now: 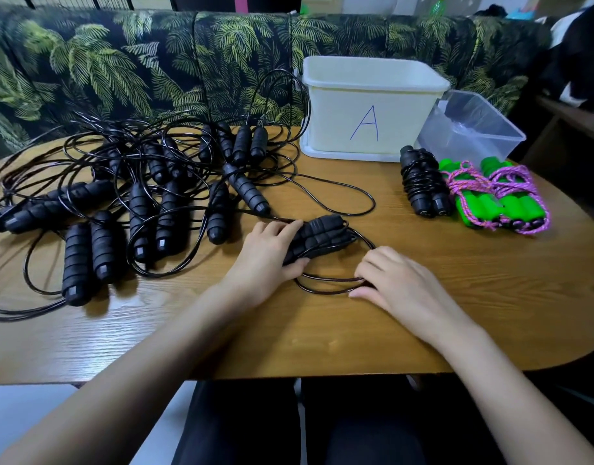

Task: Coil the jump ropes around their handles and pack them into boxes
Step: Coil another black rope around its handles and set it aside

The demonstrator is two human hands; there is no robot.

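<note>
Holding the two black handles (319,239) together in my left hand (268,256) — fingers curled round them, so they stay as one core near the front middle of the table (356,330) — I pinch the loose cord (329,280) with my right hand (403,286) to guide it. The box (339,122) marked A waits at the back edge for the finished bundle.

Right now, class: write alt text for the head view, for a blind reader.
The left hand grips two black handles, the right hand holds their cord, on a table. Tangled ropes lie left; a white box and clear box behind.
</note>
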